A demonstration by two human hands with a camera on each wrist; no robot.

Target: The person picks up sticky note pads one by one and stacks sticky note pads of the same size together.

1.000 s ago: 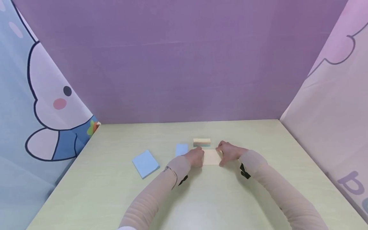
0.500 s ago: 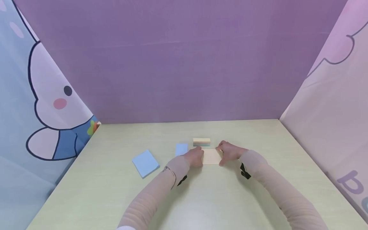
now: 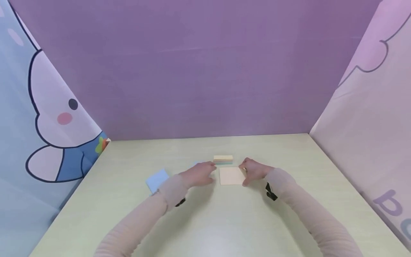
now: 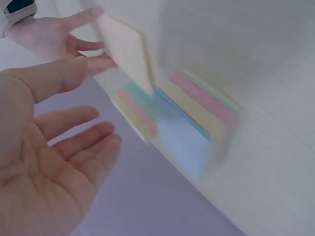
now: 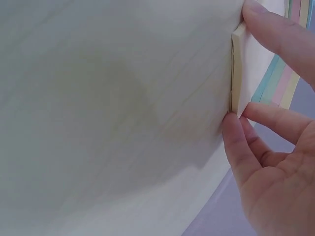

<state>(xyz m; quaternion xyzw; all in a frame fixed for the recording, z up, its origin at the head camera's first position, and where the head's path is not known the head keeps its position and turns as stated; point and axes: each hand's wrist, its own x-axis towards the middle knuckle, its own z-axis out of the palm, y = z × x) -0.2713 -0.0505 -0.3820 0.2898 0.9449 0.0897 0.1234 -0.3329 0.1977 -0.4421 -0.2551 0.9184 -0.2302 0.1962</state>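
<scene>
A square cream sticky-note pad point(image 3: 232, 176) lies flat on the table. My right hand point(image 3: 255, 169) pinches it at its right side, thumb at the near corner and fingers at the far one. The right wrist view shows the cream pad point(image 5: 238, 71) edge-on between thumb and fingertips. My left hand point(image 3: 199, 174) hovers just left of the pad, apart from it. Its fingers are spread and loosely bent with nothing in them, as the left hand point(image 4: 59, 142) shows in its wrist view. Beneath the left hand, a blue pad point(image 3: 195, 163) is mostly hidden.
Behind the cream pad stands a block of pads with striped edges point(image 3: 223, 160). Another blue pad point(image 3: 156, 180) lies turned at the left, partly covered by the left sleeve. A purple backdrop point(image 3: 205, 71) rises at the table's point(image 3: 269, 146) far edge.
My left hand has let go of the cream pad's left side and moved left, its fingers opening. My right hand keeps its hold, and the pad stays in place.
</scene>
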